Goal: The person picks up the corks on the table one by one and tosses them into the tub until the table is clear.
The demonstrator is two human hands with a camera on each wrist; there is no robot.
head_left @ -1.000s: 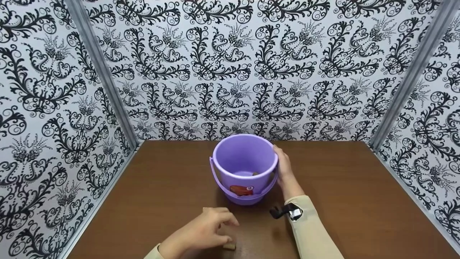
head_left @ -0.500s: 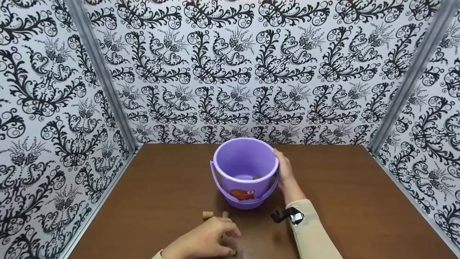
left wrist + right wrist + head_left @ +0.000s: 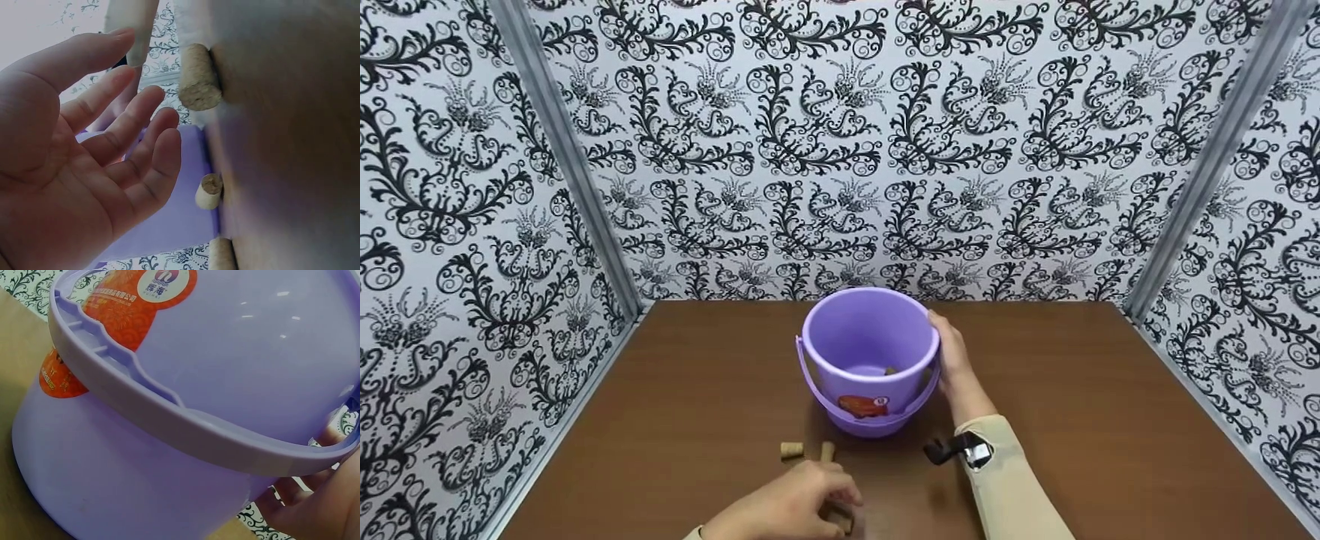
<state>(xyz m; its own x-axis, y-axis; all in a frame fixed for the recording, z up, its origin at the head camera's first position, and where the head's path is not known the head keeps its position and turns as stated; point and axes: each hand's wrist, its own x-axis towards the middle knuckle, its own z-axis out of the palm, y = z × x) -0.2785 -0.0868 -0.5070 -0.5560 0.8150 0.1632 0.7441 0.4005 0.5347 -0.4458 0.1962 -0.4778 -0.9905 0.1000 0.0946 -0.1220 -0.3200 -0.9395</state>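
A purple plastic bucket [image 3: 847,384] stands upright on the brown table, its handle hanging down across the front. My right hand [image 3: 956,360] holds the bucket's right side, fingertips close under the rim; part of the fingers is hidden behind the wall. Low over the table, my left hand [image 3: 802,499] hovers with fingers loosely bent and nothing in them, as the left wrist view shows. One cork [image 3: 199,79] lies just beyond its fingertips. Two more corks, one lying [image 3: 792,450] and one [image 3: 827,451] partly behind the hand, are nearer the bucket.
Inside the bucket, a small brown piece [image 3: 891,371] shows at the bottom. Black-and-white patterned panels [image 3: 840,150] wall in the table [image 3: 697,390] at the back and both sides. A black strap mount [image 3: 952,446] sits on the right sleeve.
My left hand has come down and slightly nearer to me, bringing the two corks by the bucket into view. The right hand and bucket stay in place.
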